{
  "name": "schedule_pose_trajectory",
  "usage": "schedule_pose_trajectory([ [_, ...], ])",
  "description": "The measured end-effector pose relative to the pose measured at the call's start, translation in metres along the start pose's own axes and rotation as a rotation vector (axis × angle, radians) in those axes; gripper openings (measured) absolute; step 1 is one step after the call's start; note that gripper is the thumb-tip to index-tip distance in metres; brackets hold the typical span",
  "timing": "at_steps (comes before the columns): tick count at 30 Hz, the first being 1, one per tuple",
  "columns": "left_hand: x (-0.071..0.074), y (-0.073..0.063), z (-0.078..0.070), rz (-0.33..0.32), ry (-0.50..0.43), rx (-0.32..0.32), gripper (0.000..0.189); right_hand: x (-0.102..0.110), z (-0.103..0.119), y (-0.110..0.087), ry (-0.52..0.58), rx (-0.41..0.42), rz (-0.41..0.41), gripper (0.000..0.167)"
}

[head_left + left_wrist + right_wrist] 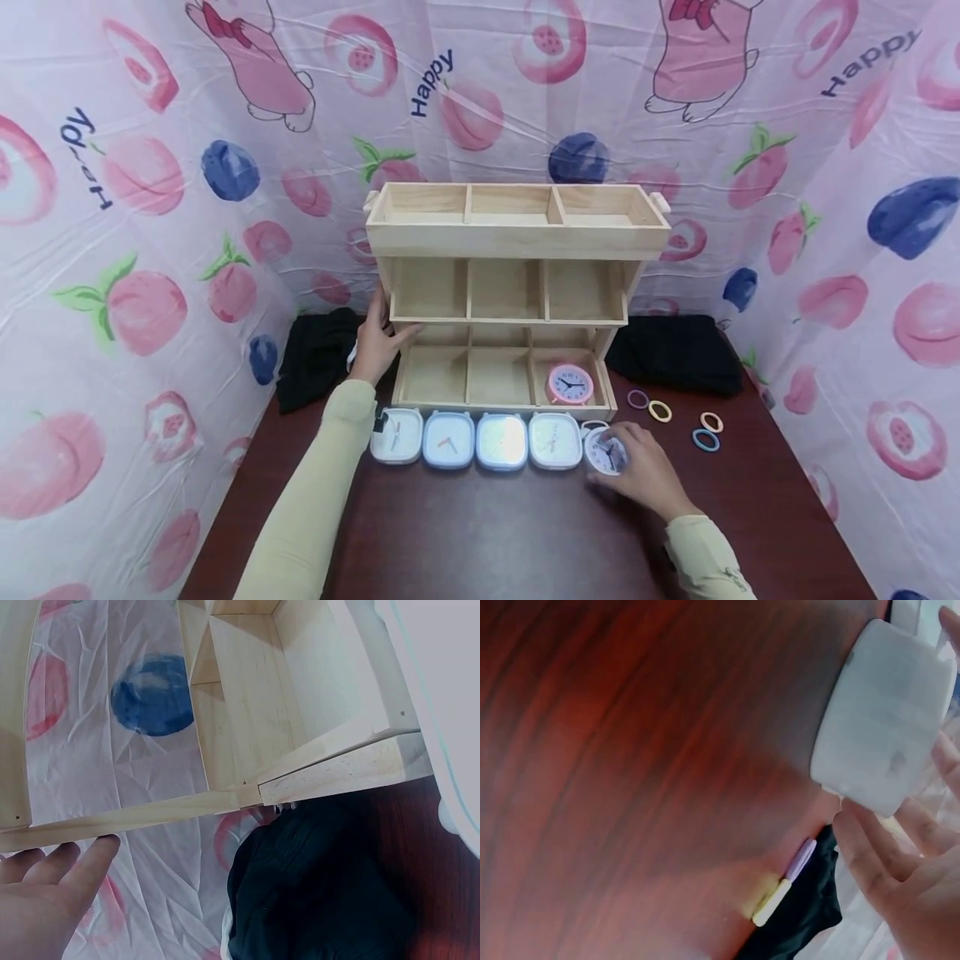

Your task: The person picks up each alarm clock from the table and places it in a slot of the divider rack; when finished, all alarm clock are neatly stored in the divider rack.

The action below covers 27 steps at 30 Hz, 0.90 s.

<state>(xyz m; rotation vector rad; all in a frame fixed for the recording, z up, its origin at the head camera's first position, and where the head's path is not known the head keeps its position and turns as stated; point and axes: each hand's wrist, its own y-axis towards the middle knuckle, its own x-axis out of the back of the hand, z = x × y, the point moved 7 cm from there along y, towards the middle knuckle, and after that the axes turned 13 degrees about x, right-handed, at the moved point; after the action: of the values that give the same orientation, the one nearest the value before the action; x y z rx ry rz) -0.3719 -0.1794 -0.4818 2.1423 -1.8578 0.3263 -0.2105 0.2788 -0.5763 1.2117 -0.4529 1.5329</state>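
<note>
1 wooden shelf [517, 242], my straight left fingers [88, 868] touching it | 2 black cloths [671, 354] alongside | 4 square clocks [448, 440] barring its front | 1 round clock [601, 457] right of them, my right fingers [862, 855] pinching it | 1 pink clock [570, 384] shelved | 4 rings [771, 903]

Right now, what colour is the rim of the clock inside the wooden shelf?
The clock has a pink rim, best seen in the head view.

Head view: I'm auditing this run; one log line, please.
left grip: touching wooden rack; right grip: holding round white clock; pink clock: bottom right compartment
</note>
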Motion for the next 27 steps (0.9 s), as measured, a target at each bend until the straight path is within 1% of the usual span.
schedule_pose_trajectory([
  [3,-0.002,0.000,0.001,0.010,-0.012,0.005,0.109,-0.001,0.000,-0.003,0.014,-0.041,0.011,0.067],
  [8,-0.002,-0.001,0.001,0.014,-0.016,0.014,0.109,-0.007,0.002,-0.006,0.070,-0.194,0.065,0.072],
  [11,-0.001,-0.001,0.000,0.008,-0.013,0.011,0.110,-0.008,0.005,-0.006,0.067,-0.264,0.089,0.075],
  [16,-0.001,0.000,0.001,0.011,-0.022,0.000,0.111,-0.008,0.006,-0.010,0.047,-0.349,0.120,0.078],
  [19,-0.002,0.000,0.001,0.018,-0.022,-0.003,0.111,-0.008,0.005,-0.017,0.035,-0.373,0.112,0.080],
  [23,-0.001,0.001,0.001,0.018,-0.027,-0.001,0.110,-0.008,0.007,-0.024,0.025,-0.362,0.077,0.082],
  [25,0.000,0.001,0.001,0.016,-0.027,0.001,0.110,-0.006,0.007,-0.027,0.019,-0.360,0.047,0.082],
  [27,0.000,0.000,0.001,0.016,-0.032,0.002,0.110,-0.002,0.007,-0.030,0.018,-0.374,-0.003,0.080],
])
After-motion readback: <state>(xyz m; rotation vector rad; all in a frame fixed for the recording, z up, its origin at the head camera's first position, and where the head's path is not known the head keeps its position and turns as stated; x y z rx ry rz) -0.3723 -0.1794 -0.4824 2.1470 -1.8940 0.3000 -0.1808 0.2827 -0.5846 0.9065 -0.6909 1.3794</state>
